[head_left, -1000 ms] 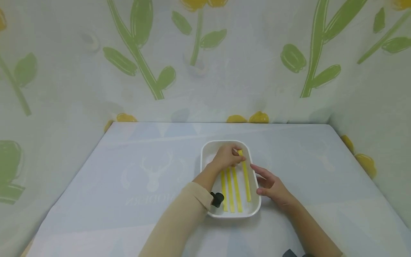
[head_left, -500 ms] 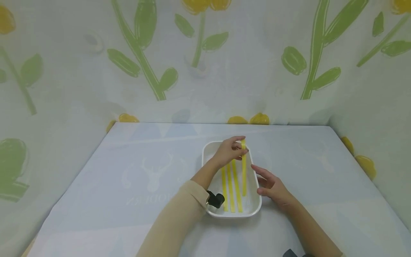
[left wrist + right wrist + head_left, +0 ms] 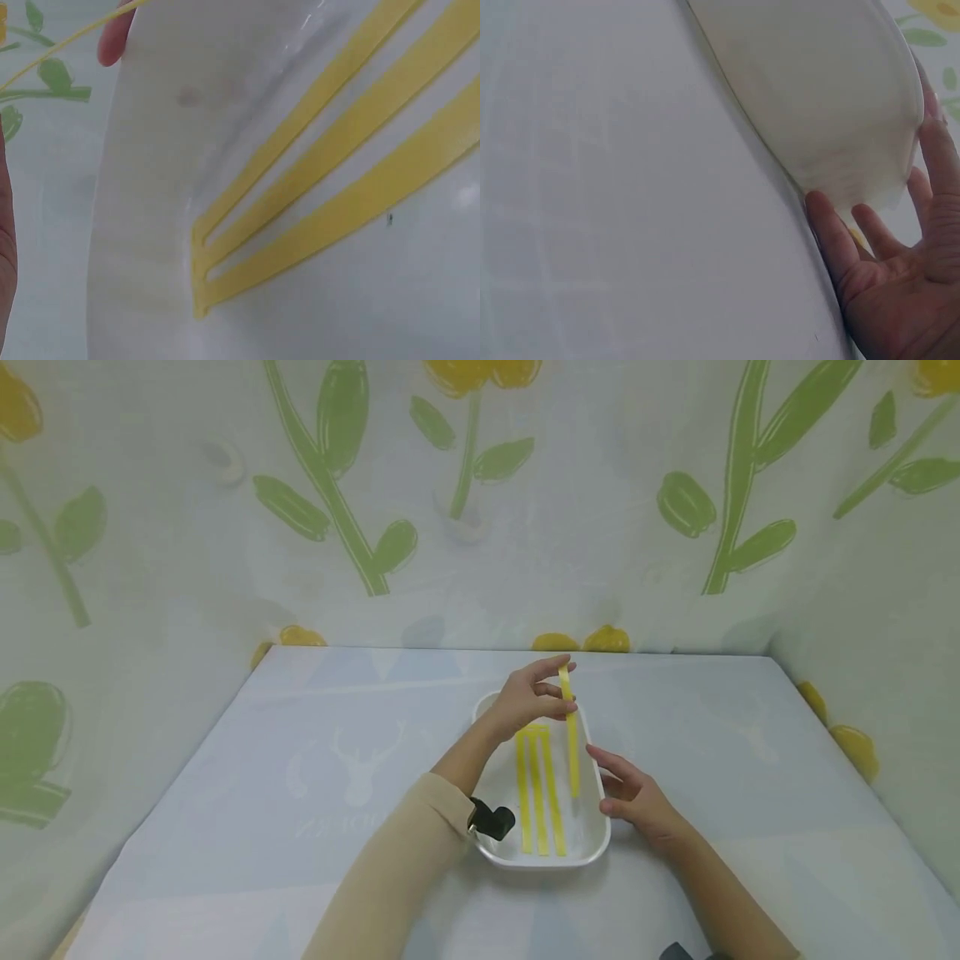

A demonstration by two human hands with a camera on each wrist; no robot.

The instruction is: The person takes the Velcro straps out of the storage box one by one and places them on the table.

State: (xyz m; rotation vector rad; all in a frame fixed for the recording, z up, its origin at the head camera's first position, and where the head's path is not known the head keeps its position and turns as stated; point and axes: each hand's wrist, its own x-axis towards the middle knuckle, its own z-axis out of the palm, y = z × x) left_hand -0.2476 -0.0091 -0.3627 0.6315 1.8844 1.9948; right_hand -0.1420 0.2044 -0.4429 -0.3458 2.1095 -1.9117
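Observation:
My left hand (image 3: 521,702) pinches a flat yellow strip (image 3: 573,756) by its upper end, and the strip hangs over the right side of a white tray (image 3: 543,865). In the left wrist view that strip (image 3: 67,41) shows almost edge-on. Three more yellow strips (image 3: 537,793) lie side by side on the tray floor. A short crosswise yellow piece (image 3: 199,266) runs along their far ends. My right hand (image 3: 641,802) has its fingers loosely bent, with fingertips against the tray's right wall. The right wrist view shows those fingertips touching the tray's outer side (image 3: 832,97).
The tray stands on a table with a pale printed cover (image 3: 360,777). Behind and beside it hangs a white cloth with green leaves and yellow flowers (image 3: 562,568). Dark wrist cameras (image 3: 491,819) sit on both arms.
My left hand has lifted the fourth strip off the tray floor, moving up and away from me. The right hand stays at the tray's side.

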